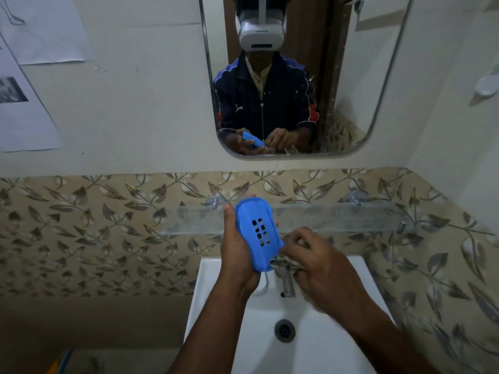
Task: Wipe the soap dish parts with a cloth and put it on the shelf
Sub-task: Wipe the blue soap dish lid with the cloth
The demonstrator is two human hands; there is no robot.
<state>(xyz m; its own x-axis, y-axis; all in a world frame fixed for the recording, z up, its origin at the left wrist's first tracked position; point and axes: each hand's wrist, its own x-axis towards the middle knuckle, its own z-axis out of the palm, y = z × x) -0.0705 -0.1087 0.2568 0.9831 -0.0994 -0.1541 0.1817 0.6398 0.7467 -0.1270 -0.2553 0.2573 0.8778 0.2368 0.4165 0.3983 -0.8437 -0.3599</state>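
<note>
Seemingly mid-wipe: left hand (237, 252) fingers grasp the blue soap dish part (258, 234) at frame centre; right hand (321, 268) fingers pinch a cloth (283, 261); glass shelf (337, 217) awaits.

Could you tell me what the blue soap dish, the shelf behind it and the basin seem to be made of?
The blue soap dish looks like moulded plastic: matte, uniform colour, punched drain slots. The shelf seems clear glass or acrylic, since the leaf tiles show through it; which one I cannot tell. The basin looks like glazed white ceramic, smooth and glossy.
</note>
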